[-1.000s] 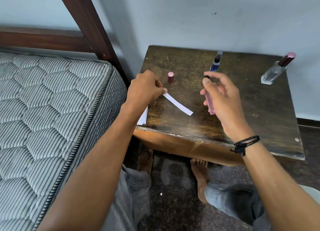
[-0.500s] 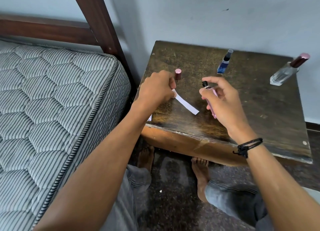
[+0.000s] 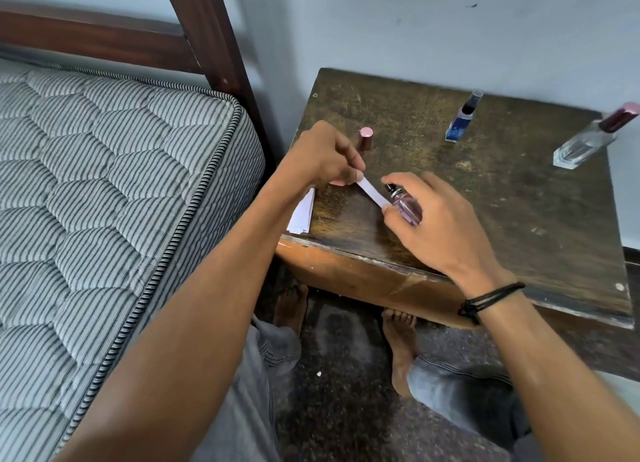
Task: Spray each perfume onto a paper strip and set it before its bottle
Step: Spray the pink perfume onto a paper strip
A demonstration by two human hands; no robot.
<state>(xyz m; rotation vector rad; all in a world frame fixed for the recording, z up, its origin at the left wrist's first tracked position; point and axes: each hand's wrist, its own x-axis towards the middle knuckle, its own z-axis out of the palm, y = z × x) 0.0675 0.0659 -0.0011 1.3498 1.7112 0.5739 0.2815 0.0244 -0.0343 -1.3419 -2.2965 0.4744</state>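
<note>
My left hand pinches one end of a white paper strip above the wooden table. My right hand grips a small pink perfume bottle with its black nozzle close to the strip's free end. A pink cap stands on the table just behind my left hand. A blue perfume bottle stands at the back. A clear bottle with a dark red cap stands at the back right.
A stack of white paper lies at the table's left front corner, partly under my left wrist. A striped mattress and a dark wooden bed frame are to the left. My bare feet are under the table edge.
My right hand has tilted the pink bottle and moved it left, bringing the nozzle close to the strip's end. My left hand keeps its pinch on the strip.
</note>
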